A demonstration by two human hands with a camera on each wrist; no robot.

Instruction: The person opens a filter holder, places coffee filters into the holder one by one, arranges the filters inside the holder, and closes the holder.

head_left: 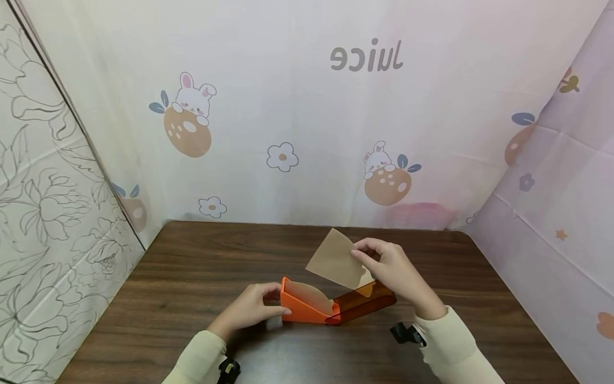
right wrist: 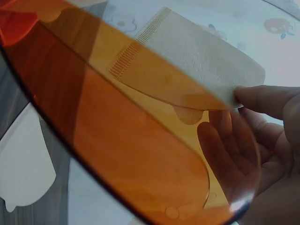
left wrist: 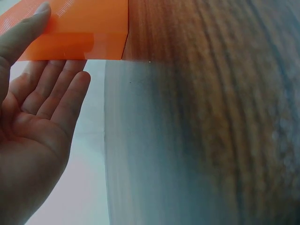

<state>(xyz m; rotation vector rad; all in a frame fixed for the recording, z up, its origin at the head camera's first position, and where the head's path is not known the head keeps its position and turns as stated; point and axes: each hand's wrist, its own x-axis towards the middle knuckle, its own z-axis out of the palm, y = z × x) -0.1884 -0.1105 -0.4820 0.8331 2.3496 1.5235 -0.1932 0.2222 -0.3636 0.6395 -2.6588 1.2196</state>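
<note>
An orange filter holder [head_left: 307, 309] with a see-through amber lid [head_left: 366, 302] swung out to the right stands on the table. Brown paper coffee filters [head_left: 307, 292] sit inside it. My left hand [head_left: 251, 308] grips the holder's tall left end, its thumb on the near side and the fingers behind. In the left wrist view, the orange wall [left wrist: 89, 28] lies between thumb and fingers. Above the lid, my right hand [head_left: 386, 264] pinches a coffee filter [head_left: 336, 258] by its edge. The right wrist view shows this filter's crimped seam [right wrist: 140, 44], partly through the amber lid.
The dark wood table [head_left: 216, 256] reaches back to a printed curtain [head_left: 288, 106], with more cloth at both sides. In the right wrist view, another pale filter shape [right wrist: 28, 159] appears at the left; I cannot tell where it lies.
</note>
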